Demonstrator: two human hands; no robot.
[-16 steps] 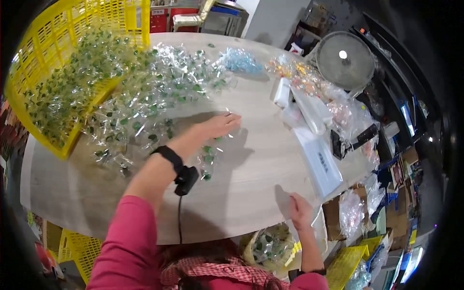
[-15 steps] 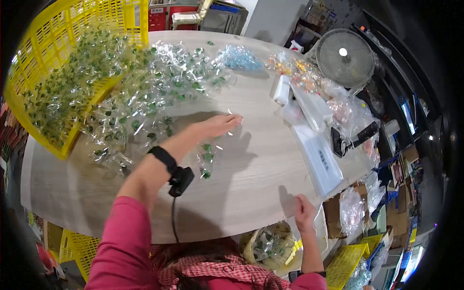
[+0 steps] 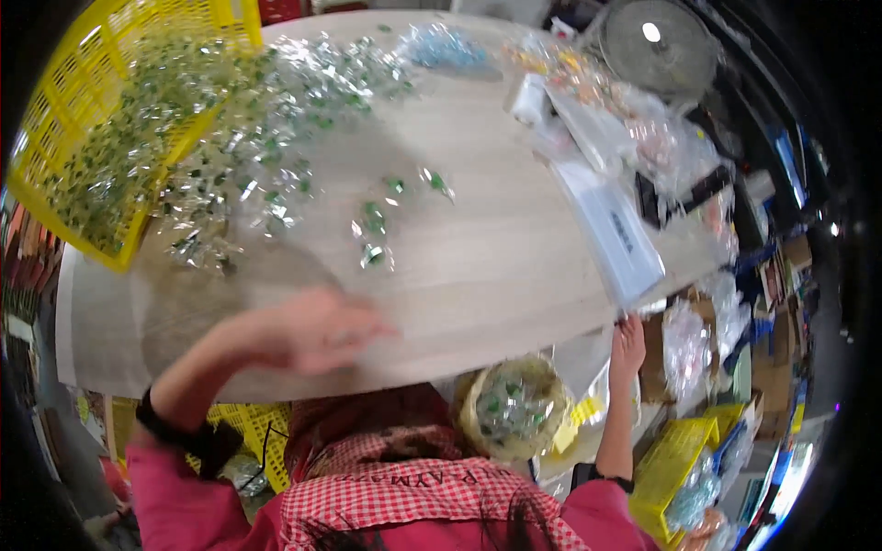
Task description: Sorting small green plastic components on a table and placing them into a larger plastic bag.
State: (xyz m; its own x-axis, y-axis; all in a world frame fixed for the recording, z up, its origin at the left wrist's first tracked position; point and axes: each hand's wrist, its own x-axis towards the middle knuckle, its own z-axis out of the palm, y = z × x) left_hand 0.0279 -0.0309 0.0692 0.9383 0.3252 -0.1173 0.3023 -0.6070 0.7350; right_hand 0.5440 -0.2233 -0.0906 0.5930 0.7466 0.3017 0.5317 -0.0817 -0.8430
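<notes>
My left hand (image 3: 322,331), blurred by motion, is over the near left part of the table; whether it holds anything cannot be made out. My right hand (image 3: 628,347) is at the table's near right edge, its fingers drawn together by the lower end of a stack of flat clear plastic bags (image 3: 614,241). What those fingers pinch, if anything, is hidden. A few small clear packets with green pieces (image 3: 373,218) lie mid-table. Beyond them spreads a heap of similar packets (image 3: 276,138), spilling from a tipped yellow plastic crate (image 3: 69,83).
Below the table edge stands a round tub (image 3: 470,404) holding green packets. At the far side lie blue packets (image 3: 446,46) and orange-and-yellow packets (image 3: 551,60). A fan (image 3: 657,50) stands at the far right, and a yellow crate (image 3: 666,477) at the lower right.
My left hand has drawn back from mid-table toward the near left edge. My right hand has moved right and up to the bag stack's end. The view has tilted down; a few packets sit apart mid-table.
</notes>
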